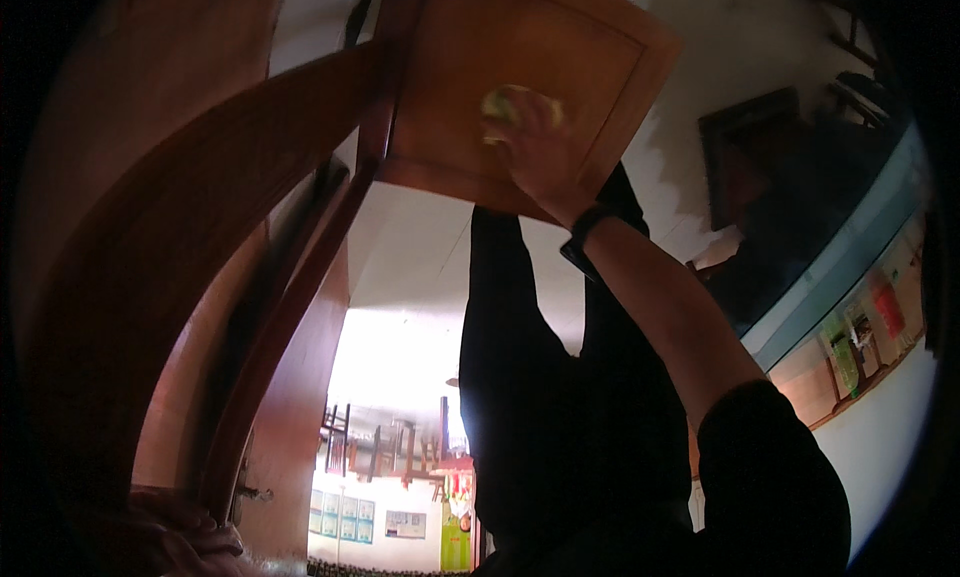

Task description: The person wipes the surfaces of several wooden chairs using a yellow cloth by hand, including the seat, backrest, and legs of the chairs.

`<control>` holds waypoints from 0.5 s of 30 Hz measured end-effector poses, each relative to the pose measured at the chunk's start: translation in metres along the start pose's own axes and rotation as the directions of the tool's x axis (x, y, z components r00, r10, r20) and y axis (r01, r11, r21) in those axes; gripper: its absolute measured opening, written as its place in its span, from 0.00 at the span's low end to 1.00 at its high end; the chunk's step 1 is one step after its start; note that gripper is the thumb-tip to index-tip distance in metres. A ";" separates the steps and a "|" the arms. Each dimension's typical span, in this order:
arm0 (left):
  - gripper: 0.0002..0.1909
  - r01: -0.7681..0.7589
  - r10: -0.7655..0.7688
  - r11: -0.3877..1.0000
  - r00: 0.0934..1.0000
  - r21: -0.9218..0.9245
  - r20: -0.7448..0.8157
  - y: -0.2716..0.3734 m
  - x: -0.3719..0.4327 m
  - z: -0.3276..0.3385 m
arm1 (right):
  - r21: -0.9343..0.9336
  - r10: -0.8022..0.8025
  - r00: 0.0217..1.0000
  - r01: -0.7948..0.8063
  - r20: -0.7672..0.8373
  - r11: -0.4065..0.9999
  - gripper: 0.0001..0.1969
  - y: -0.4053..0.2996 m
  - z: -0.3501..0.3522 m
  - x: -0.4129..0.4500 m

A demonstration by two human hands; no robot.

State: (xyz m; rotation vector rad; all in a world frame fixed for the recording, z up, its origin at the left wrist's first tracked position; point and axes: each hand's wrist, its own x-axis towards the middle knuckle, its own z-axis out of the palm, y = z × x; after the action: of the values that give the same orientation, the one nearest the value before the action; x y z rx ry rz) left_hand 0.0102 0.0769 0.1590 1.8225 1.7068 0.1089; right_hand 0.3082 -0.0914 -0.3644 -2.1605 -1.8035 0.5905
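Note:
A wooden chair with a square panelled seat (pixel 450 67) stands before me. On that seat my right hand (pixel 544 153), blurred, presses a crumpled yellowish cloth (pixel 514 104); a dark band circles the wrist. Much of the cloth is covered by my fingers. The chair's tall curved back (pixel 172 172) sweeps down the left side of the view. At its near end, low on the left and in dim light, my left hand (pixel 195 536) has its fingers curled round the wood.
My dark-clothed legs (pixel 499 292) are beside the seat. A door with a metal handle (pixel 259 494) is at the left. Several chairs and tables (pixel 397 449) stand farther off. To the right are a dark-clothed person (pixel 795 194) and a shelf with bottles (pixel 844 356).

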 end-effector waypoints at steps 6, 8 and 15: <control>0.37 0.341 -0.355 0.932 0.927 -0.123 -0.120 -0.017 -0.032 -0.032 | 0.189 -0.217 0.971 0.194 0.105 0.963 0.16 -0.059 0.033 0.040; 0.36 0.370 -0.391 0.919 0.898 -0.135 -0.201 -0.018 -0.028 -0.030 | 0.210 -0.279 0.951 0.249 0.129 0.945 0.16 -0.049 0.044 0.042; 0.12 0.012 -0.005 1.000 0.973 0.028 -0.231 0.010 -0.003 0.022 | 0.231 -0.450 0.857 0.398 0.252 0.888 0.16 -0.001 0.011 0.053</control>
State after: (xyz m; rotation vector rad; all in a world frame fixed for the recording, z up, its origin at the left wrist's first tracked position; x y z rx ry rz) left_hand 0.0287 0.0662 0.1473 1.8842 1.8825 0.3048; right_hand 0.3094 -0.0394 -0.3812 -1.5450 -2.2036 0.9578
